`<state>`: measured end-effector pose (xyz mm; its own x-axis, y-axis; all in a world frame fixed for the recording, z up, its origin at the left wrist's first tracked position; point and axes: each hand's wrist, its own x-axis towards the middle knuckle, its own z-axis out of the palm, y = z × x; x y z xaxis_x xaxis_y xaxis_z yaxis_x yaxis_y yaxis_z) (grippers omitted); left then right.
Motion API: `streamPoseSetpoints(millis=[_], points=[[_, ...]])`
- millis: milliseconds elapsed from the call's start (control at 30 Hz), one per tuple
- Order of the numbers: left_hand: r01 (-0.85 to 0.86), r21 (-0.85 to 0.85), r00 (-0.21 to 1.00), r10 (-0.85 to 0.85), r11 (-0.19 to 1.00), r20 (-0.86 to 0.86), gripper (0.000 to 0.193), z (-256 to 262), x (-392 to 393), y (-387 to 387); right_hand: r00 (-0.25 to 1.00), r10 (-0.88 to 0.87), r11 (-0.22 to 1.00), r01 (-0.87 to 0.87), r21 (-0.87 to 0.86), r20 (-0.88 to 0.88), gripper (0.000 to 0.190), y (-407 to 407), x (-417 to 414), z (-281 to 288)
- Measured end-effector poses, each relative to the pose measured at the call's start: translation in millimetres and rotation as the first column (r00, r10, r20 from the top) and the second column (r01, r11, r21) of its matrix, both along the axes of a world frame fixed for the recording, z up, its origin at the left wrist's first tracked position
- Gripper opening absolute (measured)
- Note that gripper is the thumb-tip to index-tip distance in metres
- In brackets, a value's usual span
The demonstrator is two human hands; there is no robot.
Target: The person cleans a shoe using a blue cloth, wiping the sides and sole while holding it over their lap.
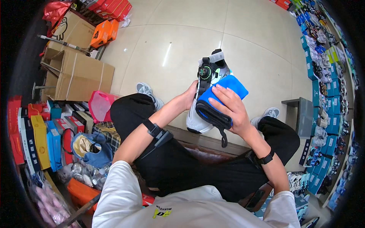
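Observation:
A white and black sneaker (194, 118) with green accents, a round dial on its strap and a paper tag (216, 57) near its heel is held over the floor between the knees. My left hand (191, 95) grips the shoe's side, its fingertips hidden behind it. Folded over my right hand's near side is a blue cloth (234, 85) with black edging and a hanging loop. My right hand (229, 107) presses this cloth against the shoe's side, fingers spread on top and the thumb out of sight.
Cardboard boxes (82, 77) and orange boxes (100, 34) stand at the left, above shoe boxes and a blue cloth bag (92, 148). A grey stool (305, 116) is by the right foot. Shelves of shoes and teal boxes (333, 124) line the right side.

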<state>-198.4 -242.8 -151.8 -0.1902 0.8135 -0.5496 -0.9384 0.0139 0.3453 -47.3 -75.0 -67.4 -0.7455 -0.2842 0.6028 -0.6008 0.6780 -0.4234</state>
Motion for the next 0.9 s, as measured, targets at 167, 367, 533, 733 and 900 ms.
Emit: streamPoseSetpoints(millis=[167, 367, 533, 733, 900], points=[[0.004, -0.035, 1.0, -0.005, 0.999, -0.031, 0.052, -21.7, 5.5, 6.4, 0.989, -0.145, 0.989, 0.144, -0.036, -0.036, 0.056, 7.3, -6.5, -2.4], [0.036, 0.095, 0.999, -0.037, 0.995, 0.006, 0.053, 1.6, 11.4, 14.3, 0.953, -0.288, 0.928, 0.302, -0.217, 0.095, 0.062, 21.2, -9.0, -3.9], [-0.025, 0.165, 0.993, 0.006, 0.986, 0.114, 0.05, -27.6, 2.6, 0.3, 0.974, -0.193, 0.954, 0.214, -0.209, 0.115, 0.062, 9.3, -9.5, -2.1], [-0.076, 0.136, 0.981, 0.05, 0.988, 0.186, 0.052, -7.4, -1.1, 2.0, 0.996, -0.001, 0.985, 0.016, -0.174, 0.089, 0.061, -1.7, 0.4, -4.7], [-0.111, 0.112, 0.988, 0.096, 0.987, 0.124, 0.057, -9.4, -2.8, -0.7, 0.997, 0.009, 0.986, 0.005, -0.166, 0.083, 0.061, 1.4, -2.3, -6.7]])
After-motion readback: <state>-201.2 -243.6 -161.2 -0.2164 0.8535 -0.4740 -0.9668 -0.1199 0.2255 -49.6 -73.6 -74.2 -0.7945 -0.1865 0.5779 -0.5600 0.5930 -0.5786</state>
